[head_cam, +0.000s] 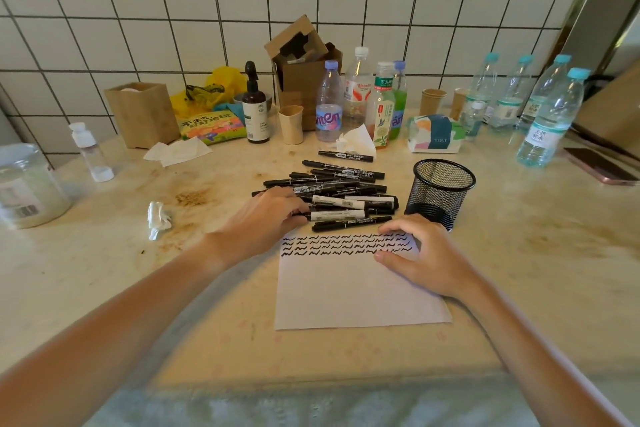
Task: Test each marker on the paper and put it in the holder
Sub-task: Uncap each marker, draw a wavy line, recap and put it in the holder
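Left hand [266,215] resting on the near-left edge of the marker pile [341,194], fingers bent onto the pens; grip on any one pen not clear. Right hand [420,255] loosely curled, fingertips pressing the paper [349,288] at its squiggle rows. Mesh holder [440,192] upright just right of the pile. Bare bench [554,270] to the right. "TISSUE" on the tissue pack [436,135] behind

arms: both are showing bare, no sleeves
left hand [266,218]: wearing nothing
right hand [420,253]: wearing nothing
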